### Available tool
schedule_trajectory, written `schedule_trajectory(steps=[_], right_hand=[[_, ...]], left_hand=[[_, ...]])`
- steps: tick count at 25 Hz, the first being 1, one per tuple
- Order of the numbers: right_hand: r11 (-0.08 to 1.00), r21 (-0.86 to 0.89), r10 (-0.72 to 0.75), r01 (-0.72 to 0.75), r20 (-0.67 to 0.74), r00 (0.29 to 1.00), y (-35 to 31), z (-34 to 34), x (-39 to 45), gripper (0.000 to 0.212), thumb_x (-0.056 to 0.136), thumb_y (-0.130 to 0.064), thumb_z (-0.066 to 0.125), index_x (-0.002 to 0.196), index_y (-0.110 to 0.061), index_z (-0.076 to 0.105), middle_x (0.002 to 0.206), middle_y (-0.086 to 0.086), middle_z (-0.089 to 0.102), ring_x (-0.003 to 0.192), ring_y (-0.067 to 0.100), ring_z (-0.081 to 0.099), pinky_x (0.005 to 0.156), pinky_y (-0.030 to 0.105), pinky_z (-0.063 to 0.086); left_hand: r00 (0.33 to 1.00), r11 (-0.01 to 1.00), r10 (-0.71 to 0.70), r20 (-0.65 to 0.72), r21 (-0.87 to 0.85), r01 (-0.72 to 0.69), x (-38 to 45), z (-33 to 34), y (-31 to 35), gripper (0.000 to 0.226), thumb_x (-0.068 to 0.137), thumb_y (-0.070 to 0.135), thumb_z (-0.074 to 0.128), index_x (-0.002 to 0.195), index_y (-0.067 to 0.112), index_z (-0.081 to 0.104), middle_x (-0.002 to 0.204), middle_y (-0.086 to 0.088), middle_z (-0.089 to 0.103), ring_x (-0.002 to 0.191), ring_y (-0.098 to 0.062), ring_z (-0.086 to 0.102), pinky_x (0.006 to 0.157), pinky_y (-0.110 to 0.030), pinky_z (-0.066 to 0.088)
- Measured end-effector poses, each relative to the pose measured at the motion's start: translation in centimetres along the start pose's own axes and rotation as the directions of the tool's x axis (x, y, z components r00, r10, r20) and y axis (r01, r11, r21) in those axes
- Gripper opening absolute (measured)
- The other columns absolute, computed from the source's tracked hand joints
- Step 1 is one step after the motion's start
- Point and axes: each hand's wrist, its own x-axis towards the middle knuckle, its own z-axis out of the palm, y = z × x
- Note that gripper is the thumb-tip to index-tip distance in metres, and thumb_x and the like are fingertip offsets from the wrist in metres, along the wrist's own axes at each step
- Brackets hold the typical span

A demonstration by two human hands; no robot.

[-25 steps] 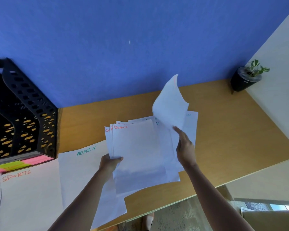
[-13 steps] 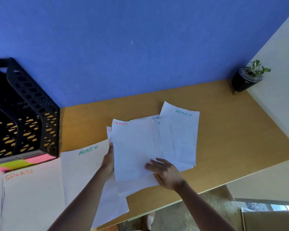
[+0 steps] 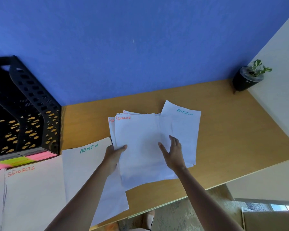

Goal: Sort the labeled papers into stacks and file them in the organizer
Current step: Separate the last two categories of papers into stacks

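White papers point(image 3: 140, 147), black perforated organizer point(image 3: 32, 104), blue wall point(image 3: 140, 39), tan desk point(image 3: 232, 130)

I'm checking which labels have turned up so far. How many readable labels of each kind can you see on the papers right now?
ADMIN, green: 2, one sheet on the right and one on the left
FINANCE, red: 1 fully readable; two more red labels are partly covered
SPORTS, red: 1
Total readable: 4

The left hand point(image 3: 114, 155) grips the FINANCE stack point(image 3: 137, 147) by its left edge; the right hand point(image 3: 173, 153) rests spread on it; an ADMIN sheet point(image 3: 183, 124) lies beneath, right.
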Motion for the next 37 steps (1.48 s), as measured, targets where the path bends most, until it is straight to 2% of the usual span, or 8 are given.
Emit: schedule_trajectory(steps=[6, 12, 16, 20, 23, 30, 33, 37], right_hand=[[0.991, 0.055, 0.107, -0.123, 0.235, 0.966, -2.3, 2.3, 1.9, 0.064, 0.092, -0.059, 0.054, 0.140, -0.017, 0.051, 0.139, 0.011, 0.048, 0.130, 0.031, 0.043, 0.109, 0.046, 0.040], [0.887, 0.415, 0.159, -0.203, 0.139, 0.977, -2.5, -0.7, 2.7, 0.086, 0.070, -0.046, 0.086, 0.140, -0.017, 0.045, 0.131, -0.001, 0.058, 0.114, 0.019, 0.062, 0.089, 0.032, 0.056], [0.795, 0.583, 0.053, -0.167, 0.208, 0.977, -4.0, -3.5, 3.2, 0.049, 0.063, -0.042, 0.092, 0.102, -0.019, 0.073, 0.098, -0.003, 0.078, 0.088, 0.017, 0.075, 0.064, 0.023, 0.059], [0.743, 0.669, 0.041, -0.020, -0.016, 0.999, -7.2, -3.6, 2.8, 0.023, 0.078, -0.032, 0.084, 0.086, -0.013, 0.075, 0.081, 0.000, 0.078, 0.078, 0.022, 0.075, 0.060, 0.027, 0.059], [0.707, 0.696, -0.031, 0.127, -0.150, 0.988, -9.2, -3.2, 2.0, 0.010, 0.086, -0.034, 0.076, 0.091, -0.025, 0.074, 0.088, -0.007, 0.078, 0.081, 0.012, 0.075, 0.064, 0.023, 0.059], [0.733, 0.638, -0.124, 0.236, -0.217, 0.968, -8.3, -3.6, 0.4, 0.029, 0.076, -0.032, 0.085, 0.098, -0.046, 0.072, 0.093, -0.019, 0.075, 0.087, 0.004, 0.073, 0.071, 0.027, 0.060], [0.752, 0.605, -0.162, 0.262, -0.215, 0.963, -8.1, -3.4, -0.3, 0.044, 0.079, -0.028, 0.081, 0.103, -0.061, 0.065, 0.095, -0.034, 0.070, 0.090, -0.007, 0.069, 0.068, 0.013, 0.055], [0.732, 0.631, -0.149, 0.255, -0.217, 0.965, -8.3, -2.7, -0.1, 0.035, 0.081, -0.028, 0.081, 0.103, -0.053, 0.069, 0.096, -0.023, 0.074, 0.092, 0.003, 0.072, 0.072, 0.024, 0.061]], left_hand=[[0.998, 0.998, -0.056, 0.042, 0.027, 0.055, -0.3, 1.0, 0.7, 0.025, 0.082, 0.015, 0.079, 0.105, 0.016, 0.070, 0.112, -0.008, 0.073, 0.101, -0.029, 0.069, 0.096, -0.046, 0.053], [0.982, 0.998, -0.018, 0.188, -0.058, 0.029, -1.0, 0.6, 2.2, 0.039, 0.086, 0.009, 0.075, 0.121, 0.019, 0.064, 0.124, -0.006, 0.070, 0.114, -0.027, 0.066, 0.105, -0.053, 0.047], [0.976, 0.998, 0.052, 0.210, -0.044, -0.044, -1.3, 1.1, 4.9, 0.047, 0.085, 0.014, 0.076, 0.129, 0.015, 0.060, 0.128, -0.008, 0.068, 0.115, -0.026, 0.065, 0.104, -0.050, 0.048], [0.945, 0.940, 0.325, 0.031, 0.100, -0.327, -1.9, 3.2, 7.3, 0.023, 0.083, 0.033, 0.078, 0.103, 0.027, 0.069, 0.105, 0.008, 0.074, 0.103, -0.016, 0.069, 0.087, -0.033, 0.056], [0.914, 0.913, 0.404, -0.026, 0.074, -0.402, -2.3, 4.6, 8.1, 0.044, 0.079, 0.039, 0.081, 0.116, 0.028, 0.061, 0.111, 0.006, 0.070, 0.104, -0.014, 0.067, 0.081, -0.031, 0.059], [0.864, 0.870, 0.493, -0.096, 0.078, -0.488, -2.9, 3.6, 7.4, 0.051, 0.050, 0.052, 0.090, 0.088, 0.068, 0.059, 0.086, 0.036, 0.068, 0.082, 0.017, 0.064, 0.052, -0.003, 0.047], [0.902, 0.912, 0.409, -0.135, 0.084, -0.401, -2.3, 3.5, 6.8, 0.067, 0.039, 0.061, 0.088, 0.097, 0.053, 0.057, 0.092, 0.021, 0.068, 0.090, -0.003, 0.067, 0.047, -0.004, 0.046], [0.931, 0.932, 0.348, -0.115, 0.149, -0.330, -1.5, 3.5, 6.1, 0.092, 0.041, 0.063, 0.087, 0.120, 0.039, 0.047, 0.112, 0.009, 0.061, 0.104, -0.016, 0.061, 0.064, -0.016, 0.054]])
